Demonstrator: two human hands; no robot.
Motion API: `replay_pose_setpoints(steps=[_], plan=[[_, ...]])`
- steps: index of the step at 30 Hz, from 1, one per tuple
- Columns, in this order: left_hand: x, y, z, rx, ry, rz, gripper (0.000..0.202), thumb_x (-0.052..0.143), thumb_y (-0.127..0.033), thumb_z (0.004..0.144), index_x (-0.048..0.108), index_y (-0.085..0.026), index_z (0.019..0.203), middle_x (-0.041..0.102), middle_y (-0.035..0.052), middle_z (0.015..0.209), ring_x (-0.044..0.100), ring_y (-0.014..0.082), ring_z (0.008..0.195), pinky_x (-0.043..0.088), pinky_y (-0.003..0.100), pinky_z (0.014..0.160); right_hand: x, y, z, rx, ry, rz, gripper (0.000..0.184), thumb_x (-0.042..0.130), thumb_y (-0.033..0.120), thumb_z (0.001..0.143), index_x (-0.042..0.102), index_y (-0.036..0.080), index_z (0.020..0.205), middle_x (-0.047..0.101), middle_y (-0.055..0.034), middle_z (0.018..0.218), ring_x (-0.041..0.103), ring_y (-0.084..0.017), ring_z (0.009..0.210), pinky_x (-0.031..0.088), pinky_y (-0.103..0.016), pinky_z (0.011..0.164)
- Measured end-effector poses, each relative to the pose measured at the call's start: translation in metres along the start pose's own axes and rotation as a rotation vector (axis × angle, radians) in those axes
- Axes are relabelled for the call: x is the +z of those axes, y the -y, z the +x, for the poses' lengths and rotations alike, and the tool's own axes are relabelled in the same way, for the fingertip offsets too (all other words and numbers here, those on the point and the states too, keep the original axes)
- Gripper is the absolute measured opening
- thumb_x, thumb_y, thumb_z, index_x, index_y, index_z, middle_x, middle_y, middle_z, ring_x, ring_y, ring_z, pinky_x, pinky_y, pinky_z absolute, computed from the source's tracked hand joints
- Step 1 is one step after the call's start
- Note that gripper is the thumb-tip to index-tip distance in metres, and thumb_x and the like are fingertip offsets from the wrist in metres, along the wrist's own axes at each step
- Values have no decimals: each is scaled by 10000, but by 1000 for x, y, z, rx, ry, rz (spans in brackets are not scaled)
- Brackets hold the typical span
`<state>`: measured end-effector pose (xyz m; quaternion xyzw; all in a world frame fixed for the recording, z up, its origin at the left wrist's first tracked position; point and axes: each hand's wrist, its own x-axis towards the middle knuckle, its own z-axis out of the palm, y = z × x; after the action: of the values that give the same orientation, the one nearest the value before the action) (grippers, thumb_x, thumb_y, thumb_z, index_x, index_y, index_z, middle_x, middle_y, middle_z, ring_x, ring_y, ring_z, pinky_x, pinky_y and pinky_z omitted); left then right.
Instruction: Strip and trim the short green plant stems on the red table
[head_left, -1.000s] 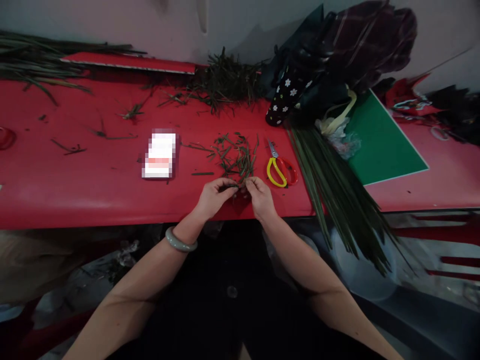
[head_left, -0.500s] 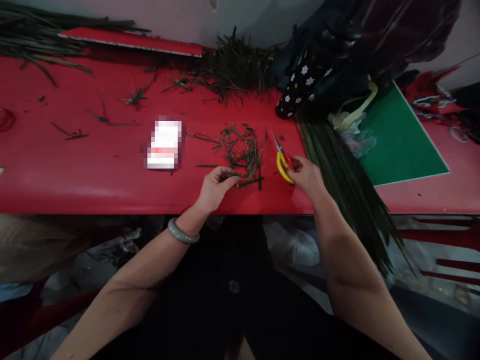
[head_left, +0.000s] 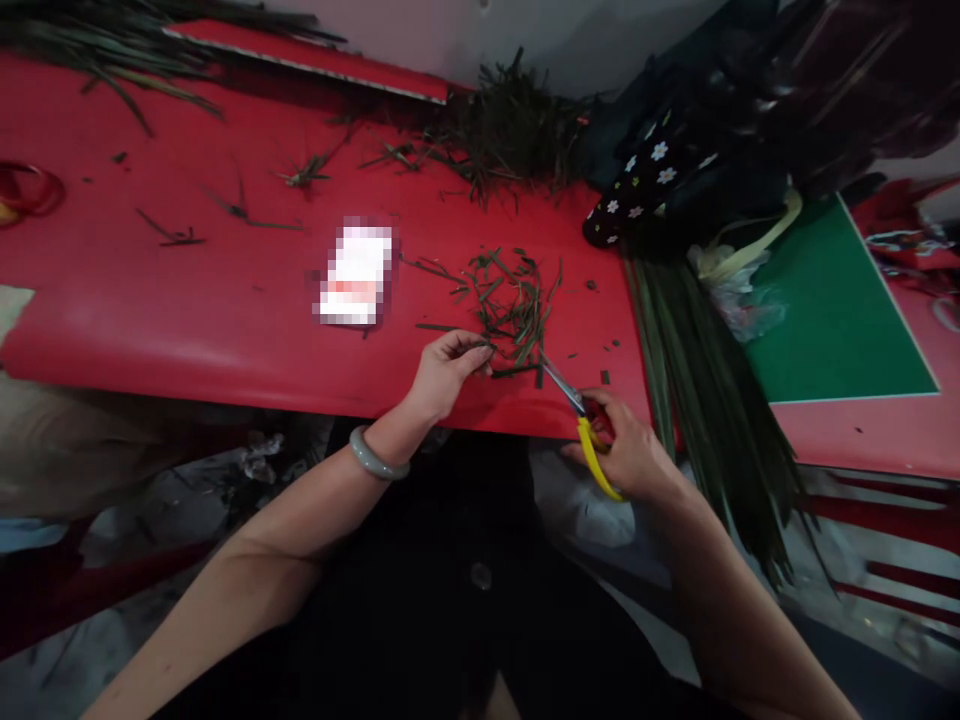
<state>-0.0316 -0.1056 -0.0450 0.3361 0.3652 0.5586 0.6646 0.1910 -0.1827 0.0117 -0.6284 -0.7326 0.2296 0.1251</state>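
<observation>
In the right hand (head_left: 631,446), scissors (head_left: 584,432); yellow handle loop (head_left: 595,468), slim silvery blades (head_left: 564,386)

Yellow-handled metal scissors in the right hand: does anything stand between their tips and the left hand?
Loose thin green leaf clippings lie on the red tabletop between the tips of the scissors and the left hand; nothing taller shows in that gap.
</observation>
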Motion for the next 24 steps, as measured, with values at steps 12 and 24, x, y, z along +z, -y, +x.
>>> replay_pose_setpoints(steps=[12,24], plan=[[1,-3,-1,-69,40,18,156,673,-226,622,585,-146,723,601,-34,609,546,47,494,456,178,508,6,18,17,-81,-8,-157,463,555,403,709,481,198,1119,630,-89,957,613,-199,760,490,-328,663],[2,-3,-3,-64,38,31,154,666,-223,626,575,-144,721,600,-26,603,546,58,488,456,195,504,8,12,21,-59,-50,-114,445,556,431,718,519,232,1114,656,-51,900,624,-191,769,492,-301,675]])
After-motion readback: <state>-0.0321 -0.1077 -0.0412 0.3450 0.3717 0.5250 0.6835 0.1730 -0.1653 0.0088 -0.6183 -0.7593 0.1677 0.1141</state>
